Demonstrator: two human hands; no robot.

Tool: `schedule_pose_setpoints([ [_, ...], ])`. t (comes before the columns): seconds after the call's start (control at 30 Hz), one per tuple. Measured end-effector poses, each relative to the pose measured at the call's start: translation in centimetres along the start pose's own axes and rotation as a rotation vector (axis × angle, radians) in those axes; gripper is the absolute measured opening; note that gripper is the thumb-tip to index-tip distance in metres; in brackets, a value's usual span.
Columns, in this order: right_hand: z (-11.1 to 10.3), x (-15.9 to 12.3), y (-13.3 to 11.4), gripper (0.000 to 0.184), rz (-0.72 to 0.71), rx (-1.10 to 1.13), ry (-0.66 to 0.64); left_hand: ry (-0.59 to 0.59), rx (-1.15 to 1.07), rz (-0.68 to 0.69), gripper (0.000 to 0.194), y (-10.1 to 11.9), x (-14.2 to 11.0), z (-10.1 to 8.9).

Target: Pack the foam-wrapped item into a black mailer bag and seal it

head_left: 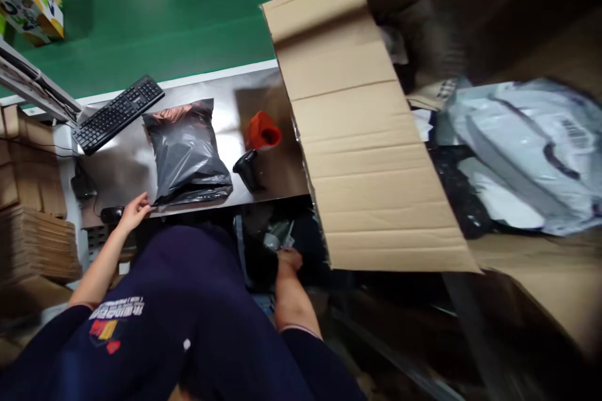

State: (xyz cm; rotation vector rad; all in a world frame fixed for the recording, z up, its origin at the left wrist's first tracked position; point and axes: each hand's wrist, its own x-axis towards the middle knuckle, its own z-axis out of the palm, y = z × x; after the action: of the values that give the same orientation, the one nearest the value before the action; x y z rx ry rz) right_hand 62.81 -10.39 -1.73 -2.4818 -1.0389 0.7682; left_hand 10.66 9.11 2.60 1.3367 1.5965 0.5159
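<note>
From the head camera I have the grey plastic bag (pixel 188 150) lying flat on the table (pixel 115 178), its middle bulging, so I judge that filling it is already done. No label shows on its upper face, and it lies well apart from the white parcel (pixel 531 156) inside the open carton (pixel 371 169). My left hand (pixel 135 212) is partly open, fingers lightly bent, with its tips at the bag's near left corner. My right hand (pixel 289 257) is below the table's front edge, fingers curled, just beside a pale plastic piece (pixel 278 236) in the dark space there. Shadow and blur mean I cannot tell whether either hand has hold of anything, or whether the bag's near edge is sealed. As I read it, the bag is packed but its finishing is left, with the keyboard (pixel 120 114) and the black handheld device (pixel 248 169) both untouched nearby
</note>
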Motion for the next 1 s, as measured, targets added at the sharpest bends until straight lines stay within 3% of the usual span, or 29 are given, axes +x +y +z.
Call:
schedule_pose_setpoints([
  [0.17, 1.5, 2.7, 1.6, 0.04, 0.089, -0.183, -0.063, 0.205, 0.531, 0.428, 0.06, -0.5, 1.2, -1.5],
  [0.23, 0.9, 3.8, 1.0, 0.035, 0.002, -0.222, -0.043, 0.223, 0.69, 0.549, 0.056, -0.9, 1.9, -1.6],
  [0.3, 0.2, 5.5, -0.7, 0.029, -0.252, -0.266, 0.032, 0.204, 0.777, 0.645, 0.055, -1.5, 2.9, -1.3],
  [0.37, 0.1, 7.7, -3.5, 0.036, -0.608, -0.311, 0.14, 0.169, 0.822, 0.723, 0.051, -2.0, 4.1, -0.6],
  [0.5, 2.8, 12.9, -11.1, 0.047, -1.138, -0.362, 0.232, 0.008, 0.88, 0.868, 0.045, -1.6, 5.9, 1.1],
  [0.6, 5.7, 15.1, -15.6, 0.059, -1.361, -0.381, 0.089, -0.164, 0.916, 0.863, 0.063, 0.2, 6.2, 1.4],
  [0.67, 6.6, 15.4, -17.3, 0.073, -1.407, -0.393, -0.078, -0.278, 0.909, 0.793, 0.069, 1.6, 6.0, 0.9],
  [0.83, 5.4, 14.9, -17.6, 0.08, -1.361, -0.394, -0.419, -0.443, 0.797, 0.698, 0.068, 3.9, 6.0, -1.2],
  [1.0, 4.1, 14.9, -17.4, 0.084, -1.429, -0.337, -0.504, -0.49, 0.692, 0.755, 0.07, 4.5, 6.5, -2.6],
])
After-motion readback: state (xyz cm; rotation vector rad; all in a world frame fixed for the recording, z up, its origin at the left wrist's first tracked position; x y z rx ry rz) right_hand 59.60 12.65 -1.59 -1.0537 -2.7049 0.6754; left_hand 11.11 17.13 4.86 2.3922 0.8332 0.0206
